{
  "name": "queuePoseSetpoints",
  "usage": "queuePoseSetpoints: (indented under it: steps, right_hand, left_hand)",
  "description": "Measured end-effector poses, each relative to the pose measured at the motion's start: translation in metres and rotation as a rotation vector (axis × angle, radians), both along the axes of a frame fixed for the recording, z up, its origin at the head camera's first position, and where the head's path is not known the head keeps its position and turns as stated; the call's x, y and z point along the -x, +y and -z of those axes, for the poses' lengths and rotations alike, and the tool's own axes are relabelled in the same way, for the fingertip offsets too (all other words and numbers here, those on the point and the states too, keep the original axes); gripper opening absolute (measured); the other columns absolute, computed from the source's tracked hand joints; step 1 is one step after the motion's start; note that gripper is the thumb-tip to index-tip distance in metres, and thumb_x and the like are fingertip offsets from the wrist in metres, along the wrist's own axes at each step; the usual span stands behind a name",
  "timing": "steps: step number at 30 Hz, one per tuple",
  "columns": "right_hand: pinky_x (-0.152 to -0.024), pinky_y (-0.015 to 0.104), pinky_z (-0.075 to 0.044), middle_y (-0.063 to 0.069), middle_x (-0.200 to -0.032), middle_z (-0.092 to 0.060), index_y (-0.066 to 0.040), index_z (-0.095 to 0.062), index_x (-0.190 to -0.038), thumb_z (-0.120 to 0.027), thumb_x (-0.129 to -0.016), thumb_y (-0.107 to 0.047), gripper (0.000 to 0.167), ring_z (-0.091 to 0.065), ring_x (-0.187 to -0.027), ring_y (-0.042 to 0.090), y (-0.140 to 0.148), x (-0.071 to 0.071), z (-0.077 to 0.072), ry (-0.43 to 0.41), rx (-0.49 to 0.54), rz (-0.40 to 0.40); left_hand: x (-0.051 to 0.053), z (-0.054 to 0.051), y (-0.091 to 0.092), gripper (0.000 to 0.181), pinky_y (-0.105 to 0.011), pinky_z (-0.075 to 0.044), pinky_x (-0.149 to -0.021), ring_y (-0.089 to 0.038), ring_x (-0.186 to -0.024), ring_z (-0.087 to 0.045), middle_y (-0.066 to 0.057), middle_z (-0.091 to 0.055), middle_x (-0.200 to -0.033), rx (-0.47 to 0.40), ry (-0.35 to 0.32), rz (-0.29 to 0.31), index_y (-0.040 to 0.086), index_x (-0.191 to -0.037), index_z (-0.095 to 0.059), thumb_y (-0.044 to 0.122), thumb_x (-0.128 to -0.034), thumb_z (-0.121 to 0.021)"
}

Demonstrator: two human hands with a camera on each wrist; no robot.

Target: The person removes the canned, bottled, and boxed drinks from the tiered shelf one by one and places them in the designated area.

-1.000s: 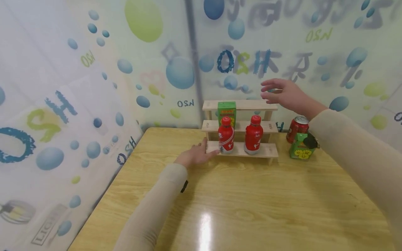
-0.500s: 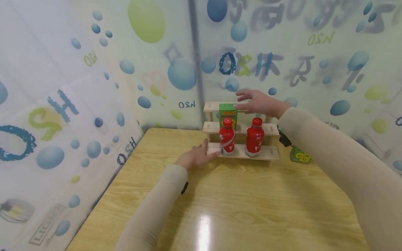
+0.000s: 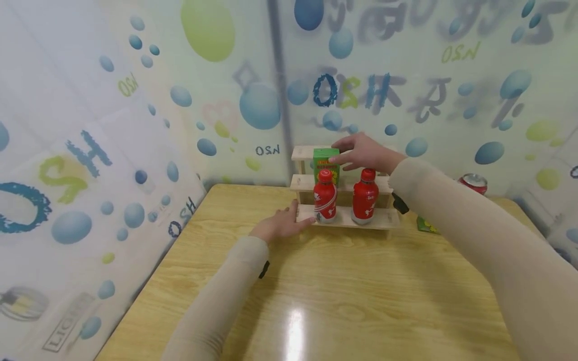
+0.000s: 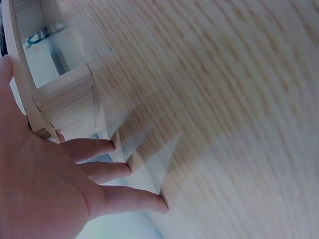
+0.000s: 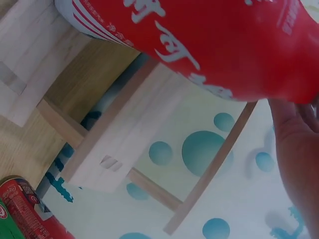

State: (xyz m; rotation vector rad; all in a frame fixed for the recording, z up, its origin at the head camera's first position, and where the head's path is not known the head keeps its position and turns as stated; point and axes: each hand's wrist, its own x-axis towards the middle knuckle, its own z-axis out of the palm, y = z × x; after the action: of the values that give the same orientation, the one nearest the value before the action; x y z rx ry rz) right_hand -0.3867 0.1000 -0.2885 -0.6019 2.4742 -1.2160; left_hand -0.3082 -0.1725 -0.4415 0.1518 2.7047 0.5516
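On the stepped wooden shelf, a green drink carton stands upright on the middle step. My right hand is at its top right, thumb across the front and fingers reaching behind the top edge. In the right wrist view a red bottle hides most of those fingers. Two red bottles with red caps, a left one and a right one, stand on the lowest step. My left hand rests at the shelf's left end, fingers straight, fingertips on the table and thumb along the front edge.
Right of the shelf, a red can and a second green carton are partly hidden behind the right sleeve. A patterned curtain hangs close behind the shelf and along the left side of the table.
My right hand has moved left and down from the air above the shelf's right end to the green carton. My left hand has stayed at the shelf's left end.
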Motion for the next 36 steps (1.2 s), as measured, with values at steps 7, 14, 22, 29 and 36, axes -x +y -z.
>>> queuePoseSetpoints:
  steps: [7, 14, 22, 29, 36]
  right_hand:
    - [-0.107, 0.052, -0.058, 0.022, -0.152, -0.059, -0.005, -0.05, -0.156, -0.077, -0.1, -0.023, 0.064, -0.064, -0.136, 0.039, -0.003, 0.006, 0.006, -0.022, 0.002, 0.015]
    - [-0.108, 0.051, -0.057, 0.023, -0.149, -0.059, -0.003, -0.05, -0.154, -0.072, -0.103, -0.019, 0.058, -0.063, -0.135, 0.04, -0.002, 0.005, 0.006, -0.005, 0.008, -0.006]
    - [-0.108, 0.052, -0.057, 0.025, -0.148, -0.058, -0.001, -0.051, -0.154, -0.069, -0.104, -0.016, 0.055, -0.062, -0.136, 0.042, 0.006, -0.001, 0.001, 0.028, -0.015, -0.029]
    - [-0.108, 0.052, -0.057, 0.023, -0.149, -0.059, -0.004, -0.052, -0.154, -0.07, -0.104, -0.018, 0.054, -0.062, -0.137, 0.041, 0.017, -0.001, -0.003, 0.031, -0.031, -0.025]
    - [-0.107, 0.05, -0.058, 0.023, -0.152, -0.056, -0.006, -0.05, -0.155, -0.069, -0.105, -0.023, 0.056, -0.061, -0.137, 0.042, 0.024, -0.007, -0.011, 0.059, -0.061, -0.012]
  left_hand:
    - [-0.003, -0.002, 0.0, 0.117, -0.067, -0.027, -0.129, -0.046, -0.163, -0.024, -0.018, -0.023, -0.177, -0.011, -0.009, -0.007, 0.02, -0.174, -0.002, 0.095, -0.0899, -0.035]
    - [-0.002, -0.003, 0.0, 0.115, -0.067, -0.027, -0.129, -0.047, -0.163, -0.024, -0.019, -0.023, -0.178, -0.019, -0.004, -0.01, 0.02, -0.174, -0.002, 0.093, -0.0911, -0.036]
    - [-0.002, -0.001, 0.001, 0.116, -0.067, -0.027, -0.129, -0.047, -0.163, -0.023, -0.018, -0.023, -0.178, -0.018, -0.003, -0.004, 0.02, -0.174, -0.003, 0.094, -0.0907, -0.036]
    - [-0.001, -0.001, 0.0, 0.116, -0.066, -0.028, -0.129, -0.046, -0.164, -0.024, -0.018, -0.024, -0.177, -0.005, 0.007, 0.003, 0.02, -0.174, -0.003, 0.094, -0.0904, -0.035]
    - [-0.001, -0.001, 0.0, 0.116, -0.066, -0.029, -0.129, -0.045, -0.164, -0.024, -0.017, -0.025, -0.177, 0.003, 0.007, 0.001, 0.019, -0.174, -0.004, 0.095, -0.0902, -0.034]
